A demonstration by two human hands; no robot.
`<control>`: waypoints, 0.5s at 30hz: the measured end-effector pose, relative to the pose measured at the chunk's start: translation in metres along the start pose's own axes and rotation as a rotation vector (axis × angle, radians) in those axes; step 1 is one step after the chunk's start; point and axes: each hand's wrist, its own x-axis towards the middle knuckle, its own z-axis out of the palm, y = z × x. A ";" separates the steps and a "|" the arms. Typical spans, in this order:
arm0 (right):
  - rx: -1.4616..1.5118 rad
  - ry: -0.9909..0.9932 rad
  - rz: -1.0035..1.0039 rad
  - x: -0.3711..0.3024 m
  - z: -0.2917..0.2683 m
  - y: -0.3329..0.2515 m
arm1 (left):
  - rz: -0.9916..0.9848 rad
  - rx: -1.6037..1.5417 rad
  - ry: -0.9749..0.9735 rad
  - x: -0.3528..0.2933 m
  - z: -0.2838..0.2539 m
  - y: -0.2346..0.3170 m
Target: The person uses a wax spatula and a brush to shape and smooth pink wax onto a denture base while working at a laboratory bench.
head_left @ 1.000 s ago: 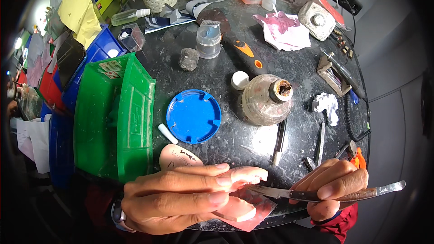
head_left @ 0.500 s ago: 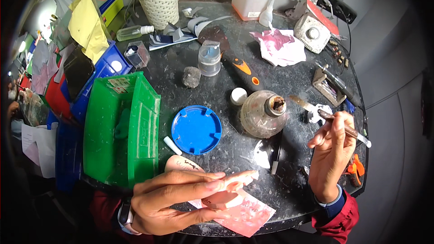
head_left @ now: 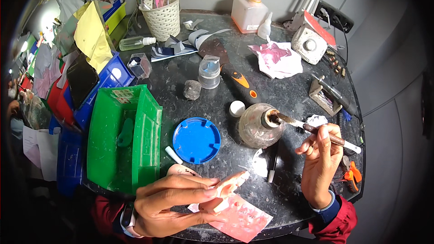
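My left hand point(head_left: 176, 201) is closed around a pink denture piece point(head_left: 231, 185) with whitish teeth along its edge, above a pink wax sheet point(head_left: 248, 221). Partly behind that hand is a pink rounded piece point(head_left: 181, 170) with dark handwriting. My right hand point(head_left: 322, 165) pinches a wax knife point(head_left: 338, 140) with a brown handle and pale ends. The knife's darkened blade reaches the brown, crusted mouth of a round glass spirit burner point(head_left: 258, 129). I cannot make out a flame.
A green bin point(head_left: 148, 140) stands left, beside a blue round lid point(head_left: 196, 140). Behind the burner lie a white cap point(head_left: 237, 108), a scraper with black-orange handle point(head_left: 242, 83) and a clear jar point(head_left: 209, 74). Orange-handled pliers point(head_left: 352, 176) lie at right.
The wax knife has moved left, and its blade now meets the burner's mouth instead of hanging to its right. The left hand still holds the denture piece, tilted slightly more upward.
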 end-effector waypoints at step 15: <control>-0.128 -0.795 -0.406 -0.034 -0.012 -0.008 | -0.003 -0.030 0.083 -0.002 0.006 -0.002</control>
